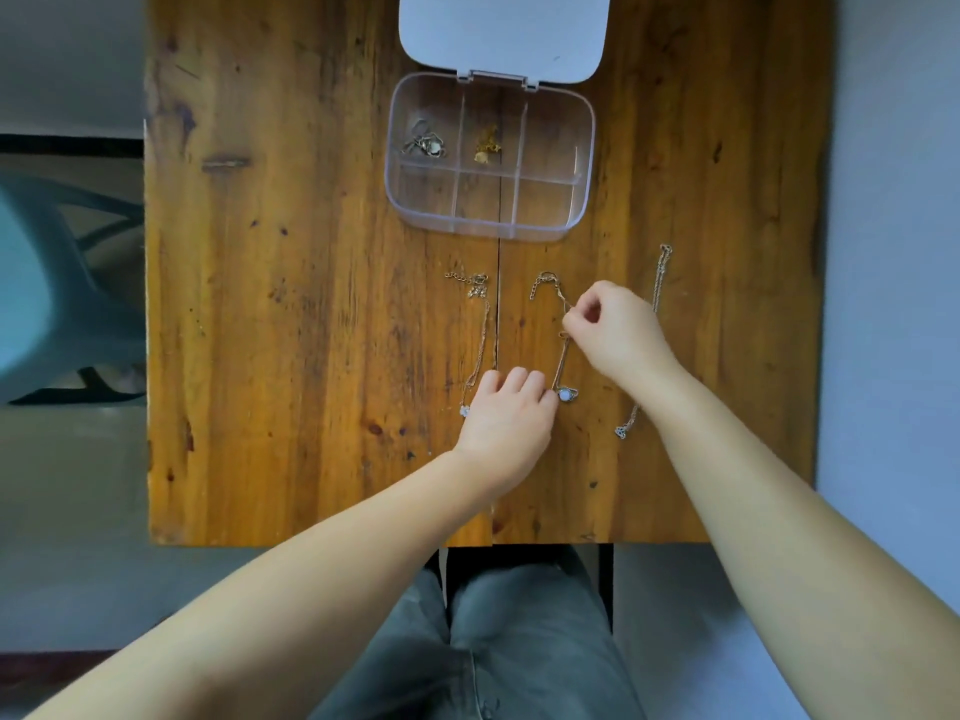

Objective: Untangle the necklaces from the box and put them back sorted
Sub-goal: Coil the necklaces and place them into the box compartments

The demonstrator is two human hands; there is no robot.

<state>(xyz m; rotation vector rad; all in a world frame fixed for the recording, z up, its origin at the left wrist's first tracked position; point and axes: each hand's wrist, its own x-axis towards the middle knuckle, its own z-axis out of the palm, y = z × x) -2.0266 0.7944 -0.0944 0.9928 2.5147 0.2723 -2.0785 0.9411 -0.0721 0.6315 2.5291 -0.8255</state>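
A clear compartment box (584, 163) lies open on the wooden table, its white lid (503, 33) folded back. A silver necklace (425, 142) fills the far left compartment and a gold one (487, 143) the far middle. Three necklaces lie stretched out in front of the box. The left necklace (480, 335) is partly under my left hand. My right hand (618, 330) pinches the chain of the middle necklace (562, 363). My left hand (506, 413) presses its fingertips beside that necklace's pale stone pendant (566, 394). The right necklace (660, 272) passes behind my right wrist.
The wooden table (291, 304) ends just in front of my hands, with my grey trousers (498, 641) below its edge. A teal chair (47, 304) stands off the table's left side. A pale wall or floor runs along the right.
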